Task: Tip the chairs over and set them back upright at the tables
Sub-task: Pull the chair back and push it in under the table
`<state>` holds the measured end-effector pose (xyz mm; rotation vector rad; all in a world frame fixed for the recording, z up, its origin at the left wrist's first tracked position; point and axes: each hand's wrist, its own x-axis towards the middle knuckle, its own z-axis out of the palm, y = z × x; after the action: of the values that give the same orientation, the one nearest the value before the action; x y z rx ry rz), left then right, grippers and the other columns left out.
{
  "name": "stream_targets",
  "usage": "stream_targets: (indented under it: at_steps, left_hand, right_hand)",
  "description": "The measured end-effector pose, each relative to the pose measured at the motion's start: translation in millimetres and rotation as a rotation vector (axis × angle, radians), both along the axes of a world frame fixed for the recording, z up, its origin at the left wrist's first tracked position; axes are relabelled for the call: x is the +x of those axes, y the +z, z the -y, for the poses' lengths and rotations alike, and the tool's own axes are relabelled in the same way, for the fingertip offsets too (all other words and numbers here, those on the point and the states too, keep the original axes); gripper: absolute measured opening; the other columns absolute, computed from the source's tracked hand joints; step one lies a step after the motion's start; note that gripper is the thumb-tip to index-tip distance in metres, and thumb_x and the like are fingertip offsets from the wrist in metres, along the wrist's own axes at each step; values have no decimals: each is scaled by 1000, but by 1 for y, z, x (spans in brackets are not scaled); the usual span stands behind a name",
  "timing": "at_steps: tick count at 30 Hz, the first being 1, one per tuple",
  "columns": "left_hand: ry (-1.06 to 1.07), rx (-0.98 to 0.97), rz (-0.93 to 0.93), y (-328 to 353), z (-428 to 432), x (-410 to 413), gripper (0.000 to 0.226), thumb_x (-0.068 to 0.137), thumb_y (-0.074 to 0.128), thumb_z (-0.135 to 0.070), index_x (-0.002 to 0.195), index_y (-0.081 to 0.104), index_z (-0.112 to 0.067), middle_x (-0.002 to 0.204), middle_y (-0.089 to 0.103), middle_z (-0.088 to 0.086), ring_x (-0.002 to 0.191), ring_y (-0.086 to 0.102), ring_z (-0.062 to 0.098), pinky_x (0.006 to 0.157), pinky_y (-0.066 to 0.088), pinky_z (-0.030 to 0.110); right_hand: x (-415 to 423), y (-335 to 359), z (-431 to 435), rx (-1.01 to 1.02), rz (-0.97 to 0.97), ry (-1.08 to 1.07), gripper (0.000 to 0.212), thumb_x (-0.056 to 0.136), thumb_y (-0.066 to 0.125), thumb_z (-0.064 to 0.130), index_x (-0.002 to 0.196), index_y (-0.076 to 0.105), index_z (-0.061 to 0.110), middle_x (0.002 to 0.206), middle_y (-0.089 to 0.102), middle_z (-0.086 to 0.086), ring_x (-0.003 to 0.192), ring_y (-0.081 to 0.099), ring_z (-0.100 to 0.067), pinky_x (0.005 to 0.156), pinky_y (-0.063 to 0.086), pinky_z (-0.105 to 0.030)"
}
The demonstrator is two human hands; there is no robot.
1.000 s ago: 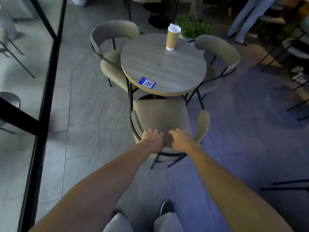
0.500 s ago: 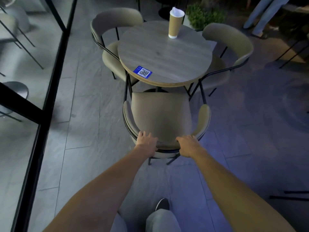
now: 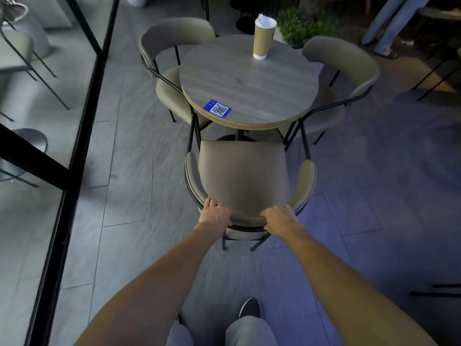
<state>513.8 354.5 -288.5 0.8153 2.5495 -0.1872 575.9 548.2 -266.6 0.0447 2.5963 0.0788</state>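
A beige padded chair with a curved backrest and thin black legs stands upright in front of me, its seat facing the round wooden table. My left hand grips the top rim of the backrest on the left. My right hand grips the same rim on the right. Two more beige chairs stand upright at the table: one on the far left, one on the far right.
A tall brown paper cup and a blue QR sticker are on the tabletop. A black-framed glass wall runs along the left. A potted plant and a standing person's legs are behind the table. My shoe is below.
My hands have spread apart along the backrest rim, from close together at its middle to either side. The chair has come closer to me and the view has shifted.
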Motion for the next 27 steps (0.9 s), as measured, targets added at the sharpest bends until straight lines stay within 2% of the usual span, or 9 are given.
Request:
stream_targets:
  at_steps: [4, 27]
  left_hand:
    - [-22, 0, -1, -3, 16, -4, 36, 98, 56, -42, 130, 63, -26, 130, 60, 10, 129, 44, 32, 119, 20, 47]
    - [-65, -18, -15, -3, 44, 5, 33, 99, 56, -39, 127, 64, -25, 129, 61, 11, 130, 45, 32, 120, 19, 47]
  right_hand:
    - [2, 0, 18, 26, 9, 17, 17, 93, 63, 28, 109, 66, 23, 113, 69, -4, 111, 60, -26, 95, 37, -40]
    - [17, 5, 57, 47, 24, -33, 19, 93, 58, 11, 108, 66, 19, 112, 68, -6, 110, 60, -28, 95, 38, -40]
